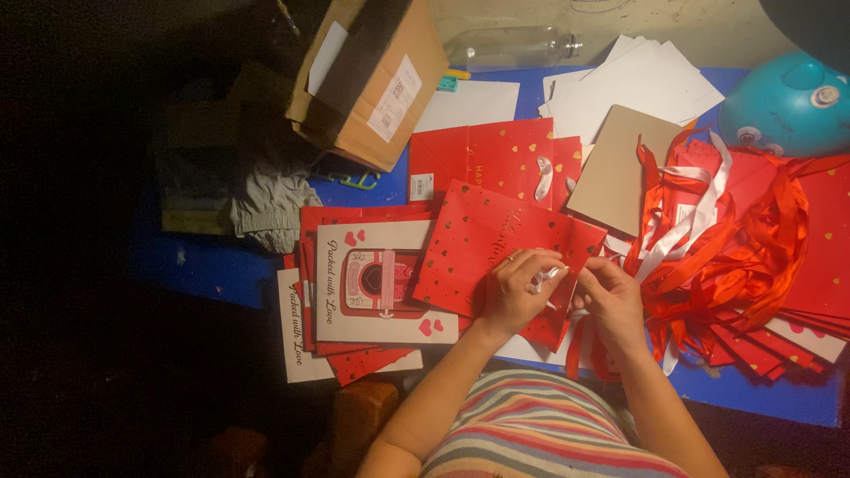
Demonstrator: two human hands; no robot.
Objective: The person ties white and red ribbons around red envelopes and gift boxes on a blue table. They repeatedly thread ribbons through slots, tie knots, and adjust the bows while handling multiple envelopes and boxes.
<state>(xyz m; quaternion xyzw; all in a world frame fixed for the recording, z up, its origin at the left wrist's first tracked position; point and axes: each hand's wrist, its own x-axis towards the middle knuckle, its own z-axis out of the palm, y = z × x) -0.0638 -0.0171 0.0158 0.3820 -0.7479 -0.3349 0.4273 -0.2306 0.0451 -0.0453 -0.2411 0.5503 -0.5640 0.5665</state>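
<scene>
Now, bag: red gift bag (496, 243) lying flat, long axis tilting up-right.
Hands: left hand (516, 292), right hand (611, 301) both pinching white ribbon (544, 276) over it.
Hidden: ribbon ends.

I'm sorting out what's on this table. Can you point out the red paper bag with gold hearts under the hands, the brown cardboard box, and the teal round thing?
Red paper bag with gold hearts (482, 243): head view, its flat front face.
Brown cardboard box (390, 88): head view, its side panel.
Teal round plastic object (784, 106): head view, its domed top.
</scene>
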